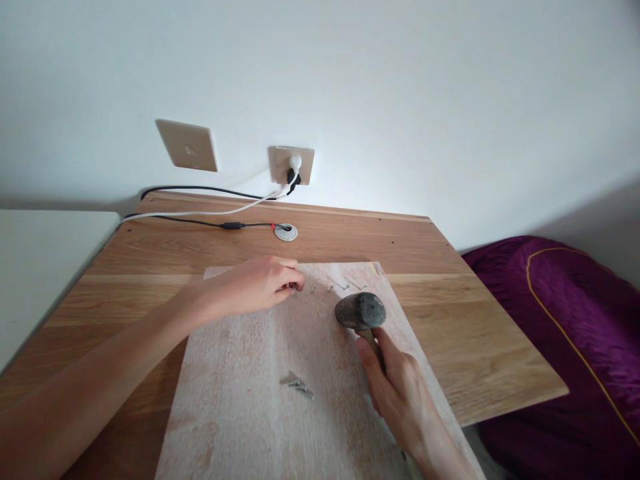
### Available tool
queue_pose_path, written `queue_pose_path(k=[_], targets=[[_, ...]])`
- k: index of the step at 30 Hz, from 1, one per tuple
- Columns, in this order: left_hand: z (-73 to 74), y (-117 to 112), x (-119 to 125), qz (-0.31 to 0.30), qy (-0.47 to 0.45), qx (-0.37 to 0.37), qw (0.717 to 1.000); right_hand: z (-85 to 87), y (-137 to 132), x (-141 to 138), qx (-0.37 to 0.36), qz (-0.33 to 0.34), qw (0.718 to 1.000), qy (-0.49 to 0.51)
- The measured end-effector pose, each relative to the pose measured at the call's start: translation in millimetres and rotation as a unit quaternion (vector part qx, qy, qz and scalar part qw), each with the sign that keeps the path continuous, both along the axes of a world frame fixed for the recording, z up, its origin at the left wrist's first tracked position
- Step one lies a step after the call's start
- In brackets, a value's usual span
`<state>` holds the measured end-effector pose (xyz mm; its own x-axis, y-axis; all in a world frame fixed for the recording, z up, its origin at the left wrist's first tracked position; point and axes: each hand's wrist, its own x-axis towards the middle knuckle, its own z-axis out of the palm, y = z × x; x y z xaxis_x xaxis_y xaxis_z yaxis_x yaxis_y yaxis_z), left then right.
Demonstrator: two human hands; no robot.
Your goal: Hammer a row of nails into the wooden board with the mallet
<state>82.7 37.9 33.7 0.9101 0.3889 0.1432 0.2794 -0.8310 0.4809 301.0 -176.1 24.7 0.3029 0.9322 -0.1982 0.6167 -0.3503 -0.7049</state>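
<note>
My right hand [400, 393] is wrapped round the handle of a rubber mallet [361, 311], its dark head raised over the right side of a pale wooden board [240, 400]. Near the board's far edge, my left hand [277, 283] is closed in a pinch on a small metal nail [293, 287], mostly hidden by the fingers. To the right of that pinch, several nails [346, 287] stand in a row in the board, some leaning. A small pile of loose nails [300, 385] lies mid-board, between my two arms.
The board rests on a brown wooden desk [480, 340] against a white wall. Black and white cables [200, 213] run across its back to a wall socket [280, 163], near a round cable grommet [286, 232]. A white surface [45, 267] is at left, purple fabric [565, 333] at right.
</note>
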Motion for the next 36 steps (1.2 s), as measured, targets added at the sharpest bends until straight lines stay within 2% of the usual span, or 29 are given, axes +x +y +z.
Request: queue_pose_path(k=[14, 22, 30, 36], targets=[[-6.1, -2, 1, 0.005, -0.001, 0.036, 0.999, -2.3, 0, 2, 0.012, 0.004, 1.0, 0.004], [-13.8, -1, 4, -0.001, -0.022, 0.023, 0.999, -3.6, -1, 2, 0.016, 0.003, 1.0, 0.008], [-14.0, -2, 3, -0.003, -0.028, 0.023, 0.999, -1.5, 1, 0, 0.02, -0.004, 1.0, 0.01], [-16.9, -2, 9, -0.001, -0.032, -0.016, 0.999, -4.1, -2, 1, 0.024, -0.001, 1.0, 0.006]])
